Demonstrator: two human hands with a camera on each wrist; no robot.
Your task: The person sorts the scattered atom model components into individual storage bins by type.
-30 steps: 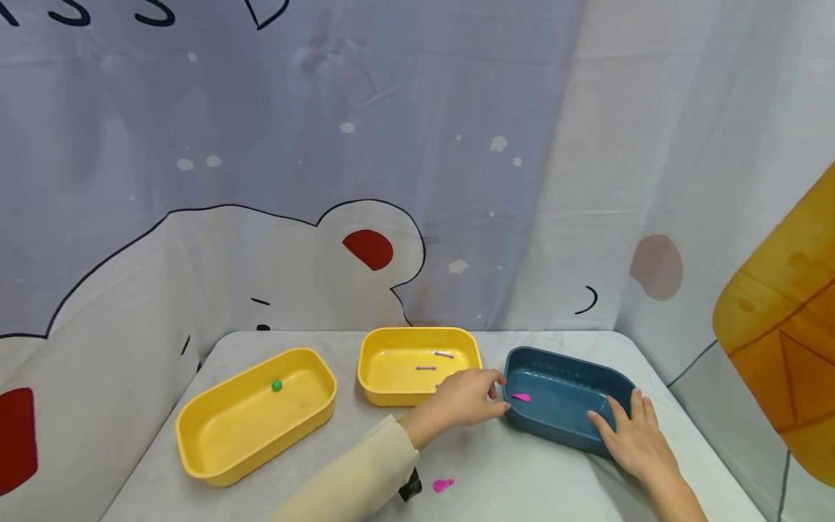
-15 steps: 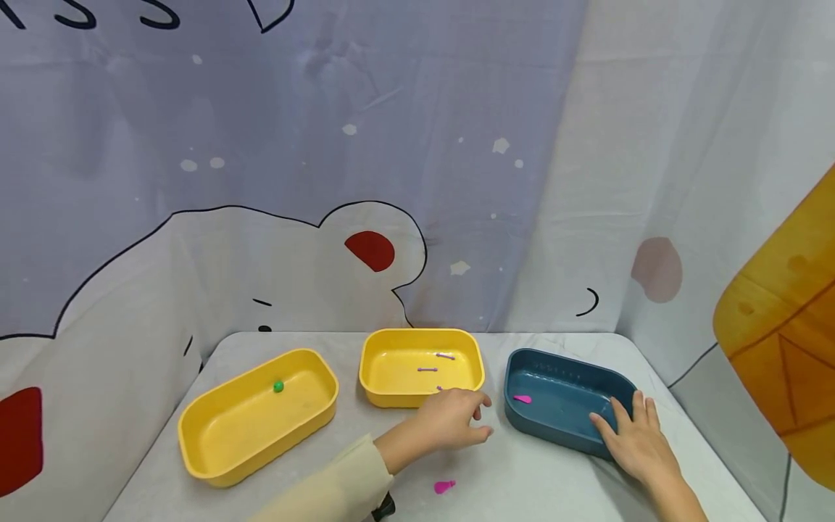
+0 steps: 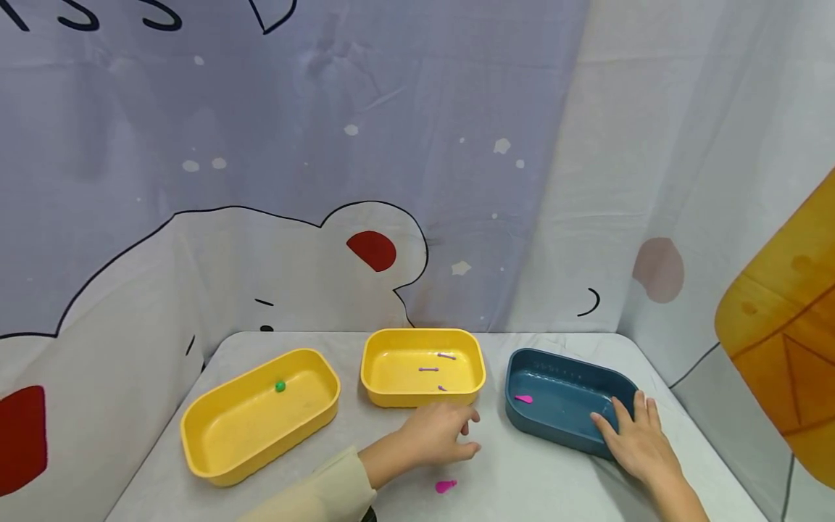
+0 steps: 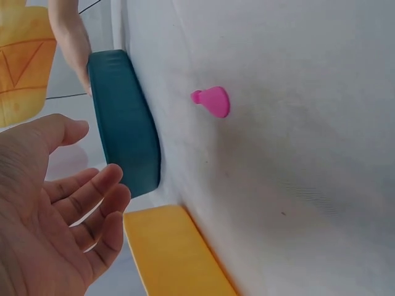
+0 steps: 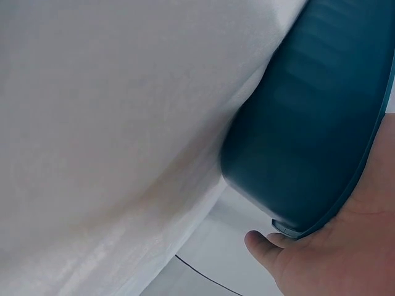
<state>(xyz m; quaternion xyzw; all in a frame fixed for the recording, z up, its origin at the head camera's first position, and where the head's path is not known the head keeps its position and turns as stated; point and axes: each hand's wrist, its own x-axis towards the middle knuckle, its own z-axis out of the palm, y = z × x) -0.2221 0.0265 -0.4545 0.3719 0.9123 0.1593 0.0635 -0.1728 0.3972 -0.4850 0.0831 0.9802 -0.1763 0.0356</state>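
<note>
My left hand (image 3: 438, 435) is in front of the middle yellow tray (image 3: 385, 397), palm facing right, fingers loosely bent with nothing between them. Just below it on the table lies a small pink piece (image 3: 446, 486), rounded at one end with a narrow knobbed neck; the left wrist view shows this pink piece (image 4: 214, 101) beyond the fingertips. On the right, my right hand (image 3: 642, 446) rests with spread fingers over the near right corner of the dark blue tray (image 3: 554, 433). Inside that tray is another pink piece (image 3: 524, 399). The right wrist view has the palm (image 5: 345, 259) against the rim.
A second yellow tray (image 3: 225, 471) stands at the left with a small green ball (image 3: 280, 386) inside. Several thin purple sticks (image 3: 428, 369) lie in the middle tray. A printed curtain (image 3: 293, 145) hangs behind the white-covered table (image 3: 522, 486).
My left hand has drawn back from the blue tray's left end, toward the left and nearer to me, over the loose pink piece. The right hand has stayed at the tray's corner.
</note>
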